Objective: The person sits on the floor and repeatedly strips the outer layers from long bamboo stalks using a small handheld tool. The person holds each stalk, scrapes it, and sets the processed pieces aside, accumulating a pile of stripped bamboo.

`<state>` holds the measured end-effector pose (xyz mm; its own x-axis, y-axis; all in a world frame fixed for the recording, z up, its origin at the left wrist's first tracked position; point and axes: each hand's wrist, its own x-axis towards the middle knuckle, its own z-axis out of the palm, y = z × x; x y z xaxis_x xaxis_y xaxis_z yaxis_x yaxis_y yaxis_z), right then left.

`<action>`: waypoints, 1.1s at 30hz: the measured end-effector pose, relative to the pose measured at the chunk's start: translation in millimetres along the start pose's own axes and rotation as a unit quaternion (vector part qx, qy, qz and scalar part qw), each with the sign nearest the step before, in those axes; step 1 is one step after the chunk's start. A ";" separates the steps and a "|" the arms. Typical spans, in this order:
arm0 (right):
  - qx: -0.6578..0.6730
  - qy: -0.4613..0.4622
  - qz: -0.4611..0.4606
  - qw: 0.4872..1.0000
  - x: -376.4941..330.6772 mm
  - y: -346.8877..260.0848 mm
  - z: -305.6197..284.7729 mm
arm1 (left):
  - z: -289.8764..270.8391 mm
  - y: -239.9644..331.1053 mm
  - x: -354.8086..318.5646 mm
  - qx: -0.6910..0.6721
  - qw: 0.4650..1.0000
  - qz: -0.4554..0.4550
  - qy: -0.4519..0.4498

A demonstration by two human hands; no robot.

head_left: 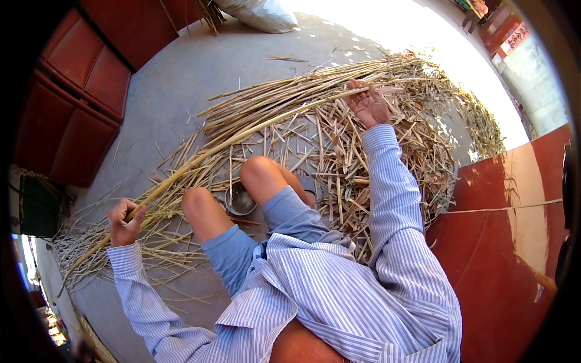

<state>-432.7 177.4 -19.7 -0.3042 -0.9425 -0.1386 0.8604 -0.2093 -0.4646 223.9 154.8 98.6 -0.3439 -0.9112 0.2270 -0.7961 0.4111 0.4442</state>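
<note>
The left hand (124,222) is closed in a fist around the thick end of a long stalk (200,158), and the right hand (367,104) curls its fingers over the thin far end, so the stalk spans the gap between both grips. Under it lies a pile of straw (339,151) on the concrete floor (175,91). Between the bare knees, nearer the left grip, sits a metal bowl (240,199) (partly hidden by them).

Grey concrete floor (181,91), sunlit at the far edge. Red panelled doors (78,91) stand left, a red board (514,242) right, a white sack (260,13) beyond.
</note>
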 end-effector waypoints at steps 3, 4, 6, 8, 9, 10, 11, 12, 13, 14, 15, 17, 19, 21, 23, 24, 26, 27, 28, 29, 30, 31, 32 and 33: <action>-0.107 -0.026 -0.031 0.993 -8.0 31.0 -0.9 | 14.0 -1.6 4.5 -0.046 0.999 0.000 -0.014; -0.083 -0.005 -0.028 0.996 -5.5 31.8 0.0 | 15.2 -4.3 5.0 -0.046 0.999 -0.001 -0.012; -0.109 0.031 -0.025 0.993 1.2 33.7 -7.6 | 13.6 -5.6 2.5 -0.028 1.000 -0.004 -0.008; -0.156 0.077 -0.035 0.984 7.2 32.5 -11.0 | 16.0 10.6 2.0 -0.007 0.999 0.026 0.024; -0.160 0.104 -0.035 0.981 9.1 30.7 -14.1 | 17.3 19.3 1.6 0.002 0.998 0.041 0.039; -0.164 0.130 -0.035 0.977 11.9 28.1 -19.4 | 16.9 26.5 2.7 0.031 0.995 0.072 0.053; -0.164 0.153 -0.031 0.974 12.8 31.1 -17.3 | 10.7 34.9 3.8 0.068 0.990 0.101 0.068; -0.181 0.182 -0.023 0.966 12.8 34.2 -16.0 | 8.4 43.3 5.9 0.103 0.983 0.130 0.082; -0.170 0.184 -0.020 0.968 11.8 35.5 -17.5 | 13.4 51.2 11.9 0.142 0.975 0.151 0.080; -0.157 0.184 -0.014 0.970 12.2 41.0 -19.4 | 17.0 61.6 20.2 0.185 0.965 0.170 0.079; -0.144 0.185 -0.009 0.972 12.9 46.2 -21.4 | 23.1 73.7 30.5 0.227 0.952 0.190 0.076; -0.160 0.173 0.013 0.972 -4.5 77.0 11.1 | 60.2 92.8 51.1 0.220 0.955 0.196 0.034; -0.171 0.119 0.036 0.977 -14.1 107.8 22.4 | 109.7 127.7 76.1 0.189 0.944 0.267 0.048; -0.176 0.086 0.051 0.979 -35.3 137.6 49.9 | 158.0 167.4 95.0 0.150 0.933 0.312 0.099; -0.171 0.046 0.059 0.982 -50.6 155.2 71.1 | 191.7 194.8 109.3 0.108 0.934 0.335 0.063; -0.166 0.024 0.061 0.984 -54.2 162.8 79.3 | 201.3 195.8 112.9 0.105 0.941 0.317 0.053; -0.182 0.024 0.047 0.982 -57.0 155.2 75.1 | 218.4 204.0 118.0 0.052 0.950 0.300 0.068; -0.195 0.034 0.041 0.979 -55.2 147.6 70.5 | 219.6 201.0 117.5 0.019 0.960 0.277 0.049; -0.202 0.054 0.017 0.978 -52.1 137.1 62.4 | 218.0 200.0 116.9 -0.017 0.967 0.254 0.027; -0.201 0.069 0.014 0.977 -46.0 124.8 56.4 | 214.2 197.3 115.6 -0.047 0.973 0.228 0.007; -0.226 0.076 0.009 0.971 -41.4 114.9 51.2 | 213.3 195.6 114.9 -0.119 0.977 0.178 -0.014; -0.252 0.081 0.003 0.964 -39.1 107.5 51.4 | 211.7 193.5 116.1 -0.124 0.981 0.152 -0.008; -0.263 0.097 -0.002 0.960 -38.2 105.1 52.1 | 210.4 191.4 119.1 -0.128 0.984 0.127 -0.001; -0.258 0.088 0.003 0.962 -38.4 106.6 51.5 | 209.4 190.3 121.7 -0.133 0.986 0.102 0.005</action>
<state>-308.2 177.9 -18.8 -0.4040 -0.8749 -0.2669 0.5579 -0.0045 -0.8299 -73.8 116.3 29.3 -0.4767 -0.8095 0.3427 -0.5522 0.5790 0.5998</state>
